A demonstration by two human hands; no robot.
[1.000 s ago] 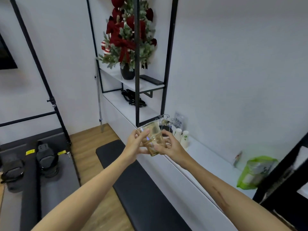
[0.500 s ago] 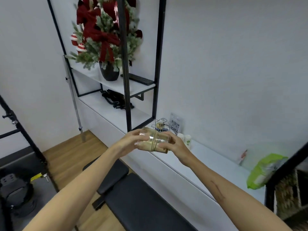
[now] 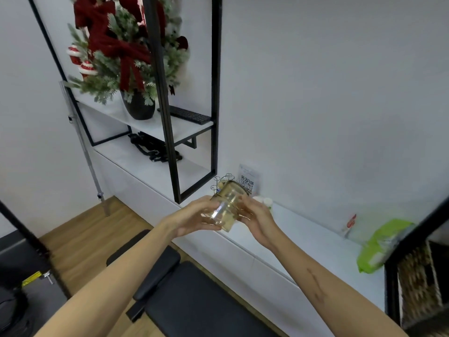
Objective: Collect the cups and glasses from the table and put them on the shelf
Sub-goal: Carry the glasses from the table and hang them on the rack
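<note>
Head view: left hand [image 3: 192, 221] and right hand [image 3: 257, 218] each grip tilted amber glasses [image 3: 226, 207] above shelf [image 3: 303, 237], wire rack [image 3: 222, 182] at twelve o'clock. Judged: carried, not yet set down.

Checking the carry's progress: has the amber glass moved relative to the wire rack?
Yes. The amber glass, held by both hands, tilted over and now overlaps the wire rack.

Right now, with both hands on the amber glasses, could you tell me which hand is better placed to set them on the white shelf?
Probably the right hand: it grips the amber glasses on the side nearer the white shelf, while the left hand sits on the far side.
</note>
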